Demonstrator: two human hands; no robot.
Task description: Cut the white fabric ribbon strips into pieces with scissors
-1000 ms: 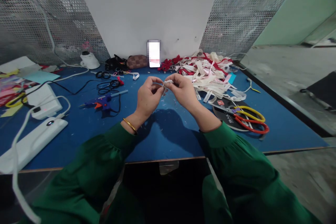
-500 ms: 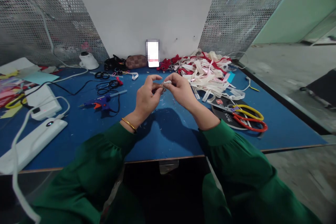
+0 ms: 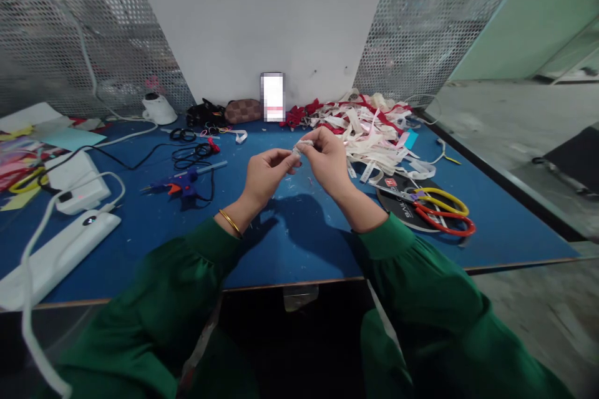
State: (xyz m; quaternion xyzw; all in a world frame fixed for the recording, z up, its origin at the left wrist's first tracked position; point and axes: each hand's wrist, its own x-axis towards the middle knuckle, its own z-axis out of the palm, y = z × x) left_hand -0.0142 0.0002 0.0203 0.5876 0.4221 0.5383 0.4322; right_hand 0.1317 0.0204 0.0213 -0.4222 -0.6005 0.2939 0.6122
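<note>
My left hand (image 3: 266, 176) and my right hand (image 3: 327, 159) meet above the middle of the blue table. Between their fingertips is a small whitish ribbon piece (image 3: 303, 146), partly covered by the fingers. My left thumb and fingers pinch its left end, while my right thumb and index finger grip it from the right. Its exact shape is too small to tell. Behind my right hand lies a heap of white, pink and red ribbons (image 3: 369, 128).
Scissors (image 3: 440, 206) with yellow and red handles rest on a black round pad (image 3: 397, 206) at right. A blue glue gun (image 3: 180, 185) lies at left, near a power strip (image 3: 60, 255) and cables. A phone (image 3: 272, 96) stands at the back.
My left index finger has come down from its raised position and closed toward the thumb. Both hands have shifted slightly, and the whitish piece sits a little further right.
</note>
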